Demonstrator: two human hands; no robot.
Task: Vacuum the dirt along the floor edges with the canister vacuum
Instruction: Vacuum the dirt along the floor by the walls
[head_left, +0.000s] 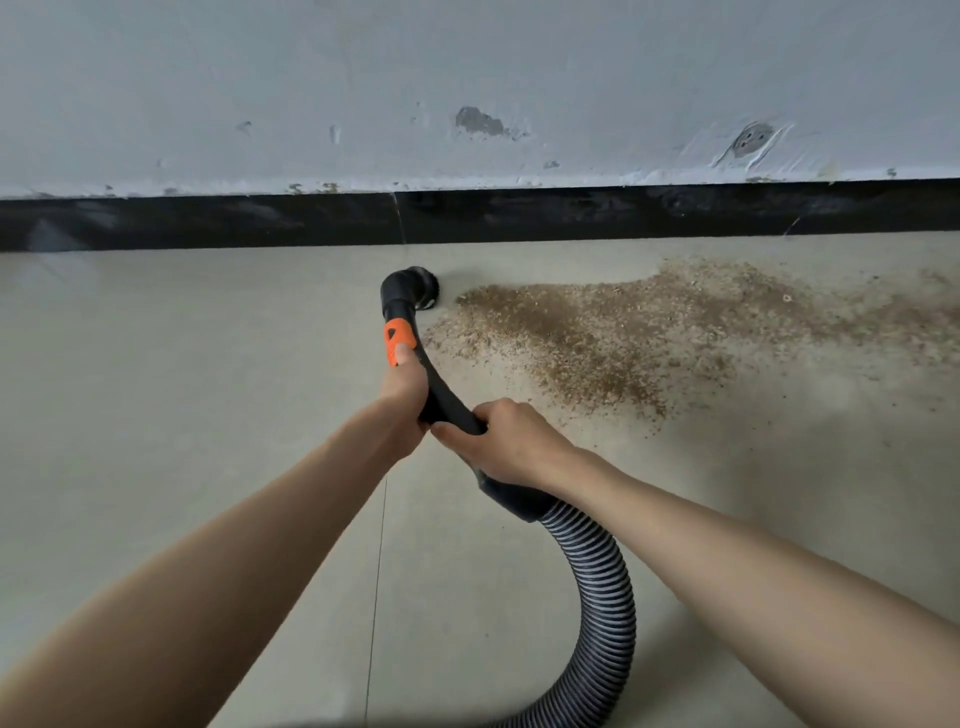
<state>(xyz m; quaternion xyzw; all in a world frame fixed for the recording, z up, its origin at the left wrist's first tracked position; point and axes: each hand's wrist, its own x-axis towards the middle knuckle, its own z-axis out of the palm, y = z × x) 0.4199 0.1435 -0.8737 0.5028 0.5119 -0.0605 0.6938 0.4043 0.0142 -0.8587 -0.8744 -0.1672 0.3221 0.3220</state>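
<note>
Gripping the black vacuum handle (447, 400) with both hands, we hold the round brush nozzle (415, 288) on the floor (182, 389) close to the black baseboard (208, 221), just left of a wide spill of brown sawdust-like dirt (649, 332). Our left hand (404, 395) wraps the handle just below its orange slider (399, 339), thumb resting on the slider's lower edge; our right hand (506, 441) curls round the handle lower down, just above where the ribbed grey hose (597, 597) joins and loops away out of view, so the canister itself is not seen. Trouble, as we judge it, could come three ways: a fast sideways push could plough the loose dirt outward rather than lift it; the thumb could nudge the slider and, if it is an air vent, weaken the suction; and the hose, curving tightly beneath our right arm, could kink or tug the nozzle off the edge. Most of the dirt remains, thickest near the baseboard and thinning toward us. Pale tiles with a thin grout line (376, 571) run under our left arm, and the grey wall (467, 78) above is scuffed, chipped and patched, with a plastered-over socket (750, 141) at right.
</note>
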